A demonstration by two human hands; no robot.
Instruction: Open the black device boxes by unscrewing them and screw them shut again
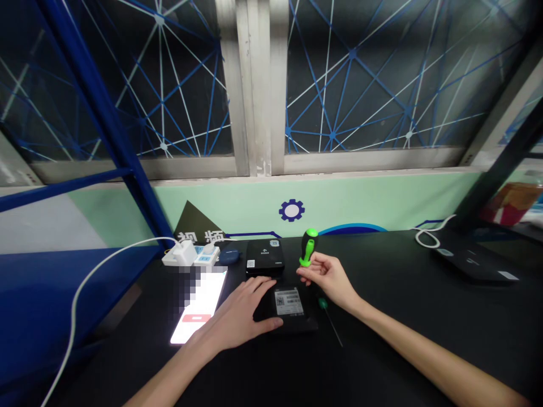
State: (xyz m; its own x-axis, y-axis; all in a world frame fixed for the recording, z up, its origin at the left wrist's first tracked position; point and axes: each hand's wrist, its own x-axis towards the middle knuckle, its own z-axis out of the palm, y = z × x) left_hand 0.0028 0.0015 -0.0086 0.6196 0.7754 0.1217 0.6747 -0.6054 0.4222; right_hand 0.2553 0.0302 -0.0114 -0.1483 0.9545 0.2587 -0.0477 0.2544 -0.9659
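My right hand (330, 278) pinches a screwdriver with a lime-green and black handle (309, 249). Its handle points up, and its lower end is hidden behind my fingers near the back right corner of a flat black box (306, 323). A white label (289, 303) with printed codes lies on top of this box. Spanning the box's left side is my left hand (238, 314), thumb toward the near edge and fingers at the far edge, holding it on the table. A second, thin screwdriver (323, 304) with a dark green handle lies just right of the box.
Behind the box sits another black device (264, 257). A lit phone (201, 308) lies left of my left hand, below a white power strip (206, 255) and a dark blue oval case (229, 256). Far right are a black flat device (473, 264) and a white cable (428, 237).
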